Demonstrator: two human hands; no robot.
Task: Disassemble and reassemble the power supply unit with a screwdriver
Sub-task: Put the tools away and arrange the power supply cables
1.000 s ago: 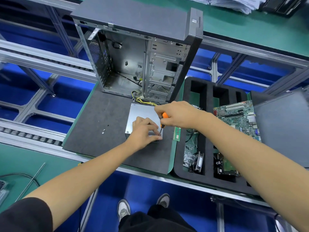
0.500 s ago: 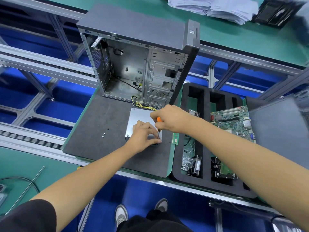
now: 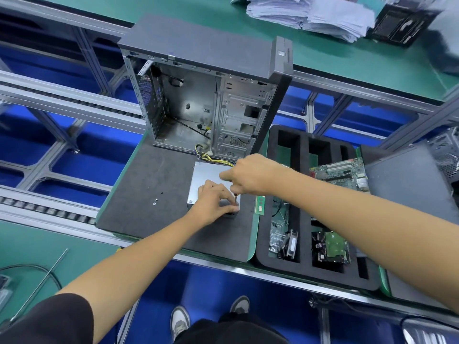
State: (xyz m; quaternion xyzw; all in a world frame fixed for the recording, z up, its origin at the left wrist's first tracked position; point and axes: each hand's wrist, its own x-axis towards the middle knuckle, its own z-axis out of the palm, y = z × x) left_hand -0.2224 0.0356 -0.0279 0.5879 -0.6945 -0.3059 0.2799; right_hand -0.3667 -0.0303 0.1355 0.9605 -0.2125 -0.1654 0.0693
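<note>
Nearest us, our left hand (image 3: 214,204) rests on the power supply unit (image 3: 204,181), fingers curled and pinching at its near right corner. Right above that corner our right hand (image 3: 244,175) grips the screwdriver (image 3: 234,197) — only its dark shaft shows (the handle is hidden in the fist), tip down at the corner. The unit lies flat on the grey mat (image 3: 149,202). Left of the unit lie loose screws (image 3: 155,201); right of it, a foam tray (image 3: 303,266) of parts; behind it — the open computer case (image 3: 206,95).
</note>
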